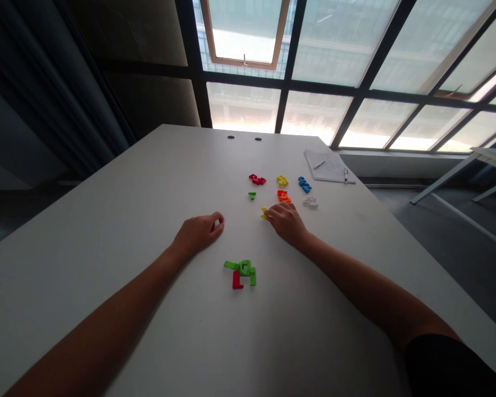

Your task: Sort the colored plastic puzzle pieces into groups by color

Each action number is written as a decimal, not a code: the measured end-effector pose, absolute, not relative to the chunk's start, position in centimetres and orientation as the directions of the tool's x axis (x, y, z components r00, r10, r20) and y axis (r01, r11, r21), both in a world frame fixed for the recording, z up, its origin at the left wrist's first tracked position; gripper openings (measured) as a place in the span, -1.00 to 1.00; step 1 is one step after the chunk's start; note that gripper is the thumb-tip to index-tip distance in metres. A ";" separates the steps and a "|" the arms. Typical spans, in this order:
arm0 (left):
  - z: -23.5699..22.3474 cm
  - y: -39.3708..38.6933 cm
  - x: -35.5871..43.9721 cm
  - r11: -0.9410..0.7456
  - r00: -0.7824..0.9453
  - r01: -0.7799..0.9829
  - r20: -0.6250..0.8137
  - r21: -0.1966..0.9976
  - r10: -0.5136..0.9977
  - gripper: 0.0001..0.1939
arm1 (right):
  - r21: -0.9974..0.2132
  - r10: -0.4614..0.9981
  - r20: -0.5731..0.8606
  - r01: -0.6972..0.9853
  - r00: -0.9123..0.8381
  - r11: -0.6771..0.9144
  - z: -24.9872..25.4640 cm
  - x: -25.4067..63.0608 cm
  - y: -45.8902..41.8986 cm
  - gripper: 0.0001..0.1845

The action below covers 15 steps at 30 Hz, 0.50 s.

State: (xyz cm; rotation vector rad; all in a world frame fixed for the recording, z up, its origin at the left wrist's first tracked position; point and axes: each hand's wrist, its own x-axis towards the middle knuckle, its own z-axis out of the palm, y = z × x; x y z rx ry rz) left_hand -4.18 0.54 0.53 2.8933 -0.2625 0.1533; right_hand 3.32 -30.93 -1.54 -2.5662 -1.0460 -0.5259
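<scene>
Head-worn view, looking down a long white tabletop (86, 264) toward a wall of windows along the top of the frame.

Hands: the left hand (198, 234) rests on the table at centre frame, fingers loosely curled, nothing visible in it. The right hand (286, 223) lies just right of it, fingers curled forward and down. Its fingertips (270, 212) touch a small yellow plastic piece (264, 213), which is partly covered. Whether they grip the piece or merely rest on it cannot be told from here.

Grouped: a cluster of bright green and red plastic pieces (240, 274) sits lower centre, nearer the person than either hand. The pieces appear fitted together, though from this angle some may only lie against one another.

Loose: six more pieces lie apart in a rough double row above the hands, toward the middle of the frame: a red angular piece (257, 179), a yellow angular piece (282, 180), a blue angular piece (305, 184), a small green T-shaped piece (252, 195), an orange angular piece (284, 196) and a white angular piece (310, 202). None touches the cluster.

Also noted, upper right of the table: a sheet of white paper (326, 166) with a slim pen (345, 175) lying at its edge.
</scene>
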 end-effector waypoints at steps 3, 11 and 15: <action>0.5 0.6 -4.2 -0.957 0.978 -0.192 0.124 0.218 -0.168 -0.67 | -0.153 0.591 0.455 0.712 0.666 -0.685 -1.6 3.1 -31.0 -0.84; 0.5 0.6 -4.1 -0.960 0.977 -0.194 0.122 0.201 -0.172 -0.69 | -0.213 0.491 0.502 0.652 0.712 -0.728 0.5 5.7 -31.1 -0.77; 0.5 0.6 -4.1 -0.961 0.979 -0.185 0.121 0.205 -0.163 -0.69 | -0.365 0.296 0.436 0.467 0.850 -0.806 3.9 11.5 -31.3 -0.79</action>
